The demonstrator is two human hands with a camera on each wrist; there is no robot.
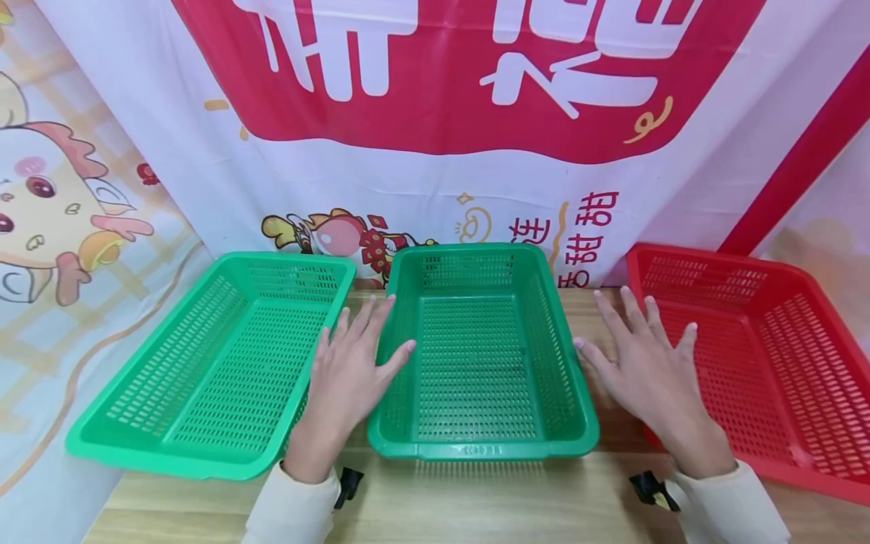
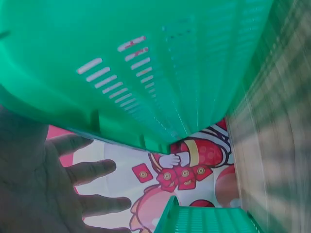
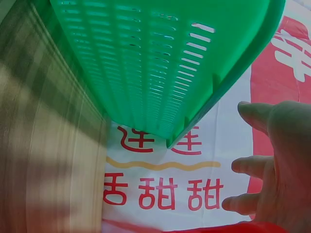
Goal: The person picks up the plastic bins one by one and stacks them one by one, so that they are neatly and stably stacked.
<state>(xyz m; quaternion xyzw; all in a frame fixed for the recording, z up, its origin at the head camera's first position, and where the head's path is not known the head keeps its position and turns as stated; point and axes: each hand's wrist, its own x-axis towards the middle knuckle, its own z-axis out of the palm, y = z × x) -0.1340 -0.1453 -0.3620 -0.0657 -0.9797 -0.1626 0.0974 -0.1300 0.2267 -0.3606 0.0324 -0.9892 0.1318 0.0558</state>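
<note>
In the head view a dark green plastic basket (image 1: 476, 451) stands in the middle of the table. My left hand (image 1: 350, 378) spreads its fingers beside the basket's left side, the thumb over its rim. On the other side my right hand (image 1: 646, 366) is also spread, its thumb tip close to the right rim. Neither hand grips anything; whether the thumbs touch the rim I cannot tell. The left wrist view has the left hand (image 2: 43, 189) below the basket's green wall (image 2: 146, 58). Straight fingers of the right hand (image 3: 277, 165) appear in the right wrist view.
A lighter green basket (image 1: 170, 459) stands at the left, a red basket (image 1: 809, 483) at the right. Behind them hangs a printed cloth (image 1: 435, 181) in white and red. All three rest on a wooden table (image 1: 469, 502).
</note>
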